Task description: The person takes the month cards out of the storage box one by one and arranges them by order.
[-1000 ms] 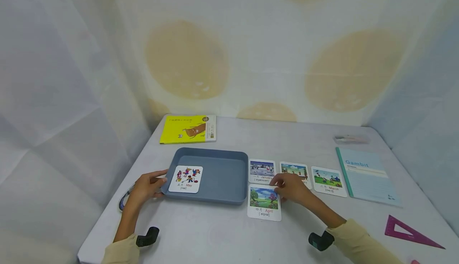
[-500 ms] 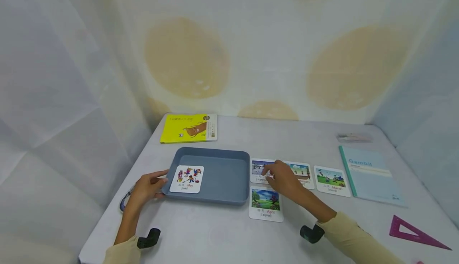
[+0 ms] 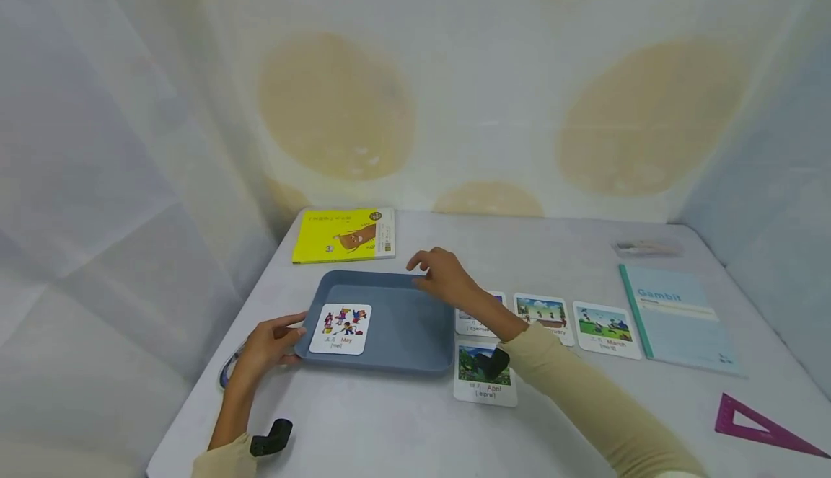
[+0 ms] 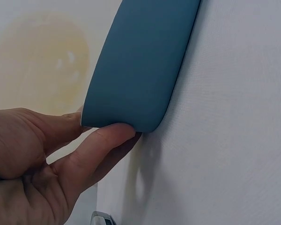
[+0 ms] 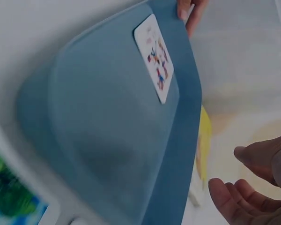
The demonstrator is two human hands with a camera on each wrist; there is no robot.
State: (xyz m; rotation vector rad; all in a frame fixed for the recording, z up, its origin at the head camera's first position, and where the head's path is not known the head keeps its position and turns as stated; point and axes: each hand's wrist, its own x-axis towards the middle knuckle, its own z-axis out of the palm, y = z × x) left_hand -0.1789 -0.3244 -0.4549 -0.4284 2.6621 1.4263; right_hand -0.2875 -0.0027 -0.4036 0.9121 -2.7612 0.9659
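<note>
A blue-grey tray (image 3: pixel 402 334) lies on the table with a May picture card (image 3: pixel 340 329) in its left part. My left hand (image 3: pixel 265 344) holds the tray's left end; the left wrist view shows thumb and fingers pinching the tray's wall (image 4: pixel 136 70). Over the tray's back right corner hovers my right hand (image 3: pixel 444 276), empty, thumb and fingertips apart in the right wrist view. Right of the tray lie the January card (image 3: pixel 469 324), partly hidden by my forearm, the February card (image 3: pixel 542 312) and the March card (image 3: pixel 606 328). Below January is the April card (image 3: pixel 485 391).
A yellow book (image 3: pixel 344 235) lies behind the tray. Toward the right are a teal notebook (image 3: pixel 678 319), a clear packet (image 3: pixel 648 249) and a purple set square (image 3: pixel 762 427). An oval object (image 3: pixel 227 370) sits partly hidden beside my left wrist.
My right hand has left the April card, passed over the January card and moved left and back to above the tray's corner. My left hand stays at the tray's left end.
</note>
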